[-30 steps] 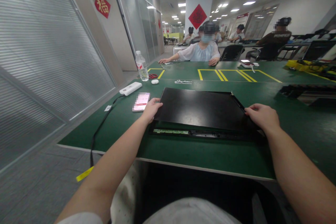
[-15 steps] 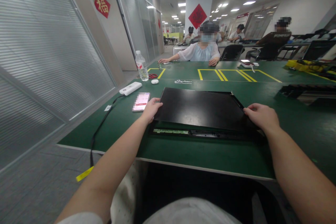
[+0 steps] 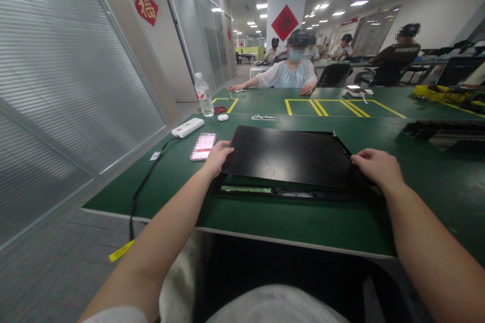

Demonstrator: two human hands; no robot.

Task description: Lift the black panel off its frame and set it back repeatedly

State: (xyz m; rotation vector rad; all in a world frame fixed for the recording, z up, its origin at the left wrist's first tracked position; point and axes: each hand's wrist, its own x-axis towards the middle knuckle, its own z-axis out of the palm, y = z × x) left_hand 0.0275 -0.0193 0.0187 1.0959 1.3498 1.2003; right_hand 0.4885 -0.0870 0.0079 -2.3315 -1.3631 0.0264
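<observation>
Head view: panel at centre, dark, slightly tilted over the casing.
Left hand: clamped on the panel's left edge, beside the phone.
Right hand: pinching the panel's right edge, perhaps the casing rim too.
Green board: bare, below the panel's near edge.
Handling: best level, with even force at both edges, fingers off the glossy face, clear of the board.

Phone kinda crowds the left hand; right of the right hand, worktop is pretty open up to those black parts.
</observation>
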